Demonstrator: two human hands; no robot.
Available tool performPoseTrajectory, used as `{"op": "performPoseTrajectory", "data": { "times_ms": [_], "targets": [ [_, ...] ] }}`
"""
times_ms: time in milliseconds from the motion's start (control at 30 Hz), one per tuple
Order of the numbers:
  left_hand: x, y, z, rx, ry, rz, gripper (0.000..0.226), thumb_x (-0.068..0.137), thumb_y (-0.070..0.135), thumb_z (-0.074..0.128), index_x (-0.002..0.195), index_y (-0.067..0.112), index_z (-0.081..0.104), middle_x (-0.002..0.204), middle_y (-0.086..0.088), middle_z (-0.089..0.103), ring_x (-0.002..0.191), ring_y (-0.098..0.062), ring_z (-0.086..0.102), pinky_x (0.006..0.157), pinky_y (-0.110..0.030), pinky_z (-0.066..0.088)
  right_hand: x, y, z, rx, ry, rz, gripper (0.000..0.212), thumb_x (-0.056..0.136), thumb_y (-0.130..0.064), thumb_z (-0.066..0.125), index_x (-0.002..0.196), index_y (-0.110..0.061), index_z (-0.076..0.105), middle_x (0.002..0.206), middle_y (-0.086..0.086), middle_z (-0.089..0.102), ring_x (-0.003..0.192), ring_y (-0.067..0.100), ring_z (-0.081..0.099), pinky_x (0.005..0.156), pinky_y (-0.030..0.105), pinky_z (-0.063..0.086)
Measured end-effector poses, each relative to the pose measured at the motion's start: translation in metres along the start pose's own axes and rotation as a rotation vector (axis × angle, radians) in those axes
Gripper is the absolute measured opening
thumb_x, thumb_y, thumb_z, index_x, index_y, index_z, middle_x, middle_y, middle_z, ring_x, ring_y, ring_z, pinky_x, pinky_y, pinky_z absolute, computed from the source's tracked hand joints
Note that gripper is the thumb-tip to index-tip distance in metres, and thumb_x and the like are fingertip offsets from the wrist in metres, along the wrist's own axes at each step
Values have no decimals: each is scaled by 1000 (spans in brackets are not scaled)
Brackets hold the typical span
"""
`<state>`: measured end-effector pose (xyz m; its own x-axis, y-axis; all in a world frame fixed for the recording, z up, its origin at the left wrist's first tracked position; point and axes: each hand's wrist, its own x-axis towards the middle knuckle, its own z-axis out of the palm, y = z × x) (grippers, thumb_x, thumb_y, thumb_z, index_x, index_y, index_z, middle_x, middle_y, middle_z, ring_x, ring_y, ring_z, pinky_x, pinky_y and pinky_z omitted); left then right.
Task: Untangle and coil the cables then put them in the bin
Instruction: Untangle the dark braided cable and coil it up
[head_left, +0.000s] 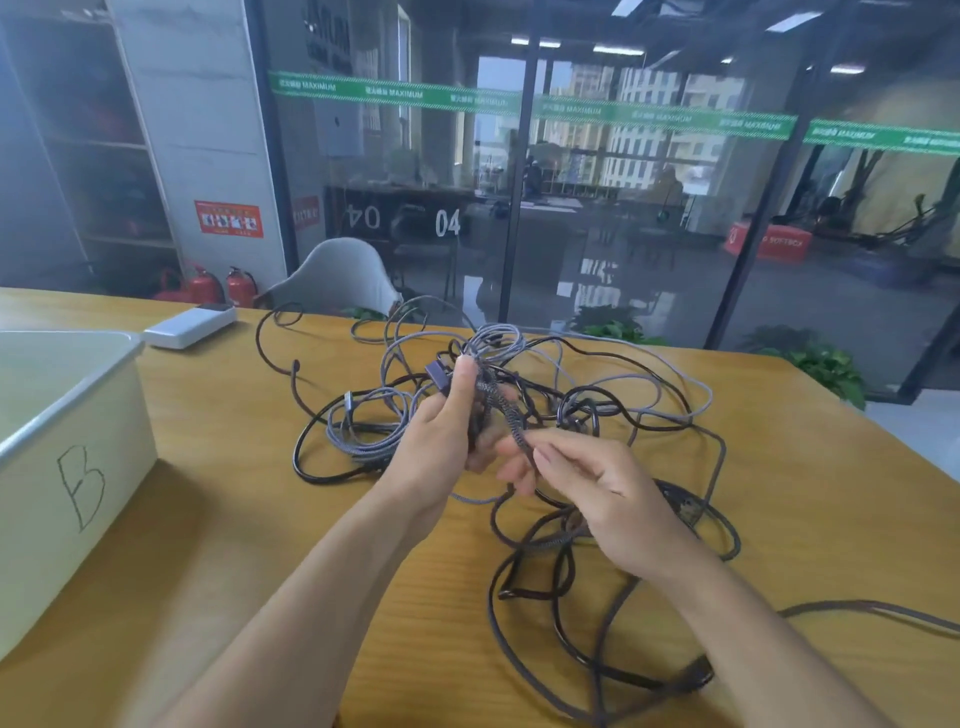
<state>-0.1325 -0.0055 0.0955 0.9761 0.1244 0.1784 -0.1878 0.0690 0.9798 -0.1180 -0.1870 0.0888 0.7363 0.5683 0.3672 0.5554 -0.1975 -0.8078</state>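
From the head camera, a loose tangle of black, grey and braided cables (545, 415) sprawls over the yellow wooden table (260, 519), its loops crossing one another. The left hand (441, 431) grips a gathered bundle, fingers curled round it, while the right hand (608, 488) pinches a braided black-and-white strand (501, 410). At left stands a pale plastic bin (67, 415) with "B" handwritten on its side; the glass wall (623, 208) behind reads "04" and "MAXIMUM".
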Motion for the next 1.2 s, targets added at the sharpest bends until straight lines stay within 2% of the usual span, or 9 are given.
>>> {"op": "performPoseTrajectory", "data": {
  "times_ms": [200,333,467,667,900,1000,1067,1133,1200],
  "targets": [
    [-5,-4,-3,-84,-40,-40,69,106,62,30,108,9,73,61,-1,39,53,-16,36,56,-25,36,9,16,-6,-303,-215,-231,29,109,-21,51,97,-15,77,119,-6,71,128,21,59,111,38,41],
    [-5,-3,-3,-206,-75,-79,68,108,60,29,113,6,71,63,0,42,54,-16,34,55,-25,35,9,18,5,-431,-178,-291,33,108,-29,53,83,-17,71,88,-9,64,94,12,61,84,39,50],
    [-8,4,-3,-338,-119,-51,63,109,55,29,112,7,70,65,0,36,56,-15,30,57,-29,31,9,19,22,-457,-167,-298,38,110,-29,51,80,-9,65,67,-3,54,67,14,51,64,39,44],
    [-15,10,0,-438,-152,2,64,109,56,28,114,4,65,66,-1,39,56,-16,37,58,-26,37,13,24,33,-273,-214,-151,33,110,-32,50,82,-23,65,63,-7,53,59,13,48,60,28,39],
    [-25,11,3,-178,-147,97,47,103,51,45,102,10,66,63,0,32,55,-16,26,54,-24,29,16,42,34,-272,-164,-114,57,107,-51,48,67,-13,61,58,5,56,52,18,50,58,38,41],
    [-24,12,-2,-230,-177,49,46,103,51,45,95,12,68,56,3,24,50,-15,17,50,-26,21,19,48,29,-263,-187,-108,69,101,-66,48,73,-6,65,64,15,59,59,30,55,62,48,43],
    [-23,15,-7,-246,-218,21,47,104,50,43,92,12,66,54,4,20,47,-14,14,48,-28,17,19,49,21,-354,-221,-165,64,100,-69,46,80,-14,70,68,4,62,66,22,58,70,39,47],
    [-22,18,-11,-255,-260,10,46,103,50,43,90,12,66,51,5,19,44,-13,13,48,-29,14,19,50,12,-412,-236,-163,59,99,-69,45,88,-17,72,79,-6,65,81,14,59,95,20,40],
    [-21,21,-16,-264,-297,19,45,101,50,43,89,12,66,49,7,19,42,-11,13,47,-30,13,21,49,6,-449,-233,-175,60,100,-69,42,96,-18,72,90,-12,67,95,9,60,114,21,26]
  ]
}}
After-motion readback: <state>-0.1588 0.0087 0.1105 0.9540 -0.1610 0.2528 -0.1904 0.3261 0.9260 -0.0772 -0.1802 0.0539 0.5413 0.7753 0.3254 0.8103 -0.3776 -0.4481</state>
